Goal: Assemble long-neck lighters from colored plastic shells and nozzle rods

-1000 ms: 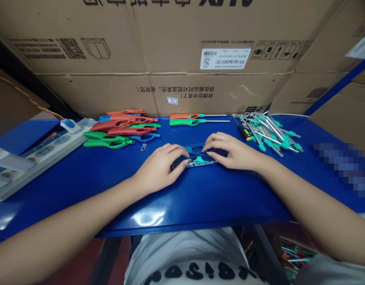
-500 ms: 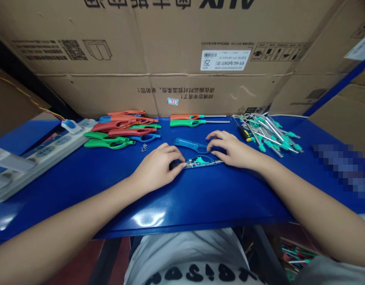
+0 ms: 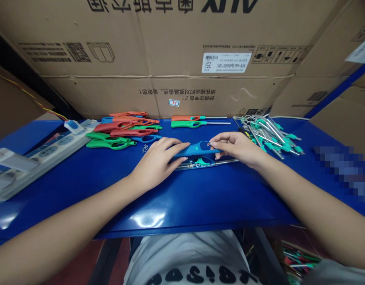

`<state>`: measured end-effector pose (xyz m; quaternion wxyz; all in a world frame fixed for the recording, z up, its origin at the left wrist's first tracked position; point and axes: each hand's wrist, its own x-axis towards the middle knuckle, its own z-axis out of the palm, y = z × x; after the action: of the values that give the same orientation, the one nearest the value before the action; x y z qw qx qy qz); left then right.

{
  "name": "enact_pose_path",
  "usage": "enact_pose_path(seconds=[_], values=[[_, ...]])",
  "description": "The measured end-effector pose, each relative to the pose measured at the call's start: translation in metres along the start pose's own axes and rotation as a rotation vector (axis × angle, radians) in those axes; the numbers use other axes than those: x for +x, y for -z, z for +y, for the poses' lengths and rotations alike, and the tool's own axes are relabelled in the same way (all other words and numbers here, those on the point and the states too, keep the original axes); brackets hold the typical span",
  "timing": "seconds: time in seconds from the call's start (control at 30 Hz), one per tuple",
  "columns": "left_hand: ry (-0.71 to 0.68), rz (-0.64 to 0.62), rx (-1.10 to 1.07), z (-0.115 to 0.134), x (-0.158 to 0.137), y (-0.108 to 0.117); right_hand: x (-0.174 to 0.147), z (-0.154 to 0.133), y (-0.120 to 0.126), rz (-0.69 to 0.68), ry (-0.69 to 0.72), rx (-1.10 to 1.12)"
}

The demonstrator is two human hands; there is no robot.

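Both of my hands hold a blue lighter shell half (image 3: pixel 195 148), its outer side up, just above the open lower half of a blue gas lighter (image 3: pixel 194 164). My left hand (image 3: pixel 160 160) pinches the shell's handle end. With thumb and fingertips, my right hand (image 3: pixel 237 146) grips its nozzle end. In the lower half on the table, wires, a teal trigger and a metal rod reaching to the right are visible. The fingers hide both ends of the shell.
Coloured lighter shells (image 3: pixel 123 130) lie at the back left, near small screws (image 3: pixel 145 148) and a power strip (image 3: pixel 48 152). Two lighters (image 3: pixel 188 124) lie by the cardboard (image 3: pixel 176 87). Metal rods with teal triggers (image 3: pixel 271 136) and a partly hidden screwdriver (image 3: pixel 247 135) are at right.
The shell half, which lay on the table behind the open lighter, is now lifted, turned outer side up and held over it. My left hand has moved from the lower half to the shell.
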<state>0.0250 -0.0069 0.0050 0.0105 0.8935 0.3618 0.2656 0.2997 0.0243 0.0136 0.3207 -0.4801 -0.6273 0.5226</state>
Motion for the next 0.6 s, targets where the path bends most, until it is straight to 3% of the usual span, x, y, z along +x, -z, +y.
enact_pose_path(seconds=[0.1, 0.33, 0.6], values=[[-0.025, -0.003, -0.075, -0.0009, 0.0011, 0.0005, -0.0022, -0.0012, -0.0003, -0.057, 0.04, -0.071], [0.031, -0.128, -0.122, 0.0033, 0.0021, 0.0028, -0.0055, 0.0051, -0.0017, -0.116, 0.459, -0.601], [0.004, -0.208, -0.116, -0.0001, 0.0011, 0.0016, -0.0038, 0.0079, -0.0008, -0.179, 0.597, -0.696]])
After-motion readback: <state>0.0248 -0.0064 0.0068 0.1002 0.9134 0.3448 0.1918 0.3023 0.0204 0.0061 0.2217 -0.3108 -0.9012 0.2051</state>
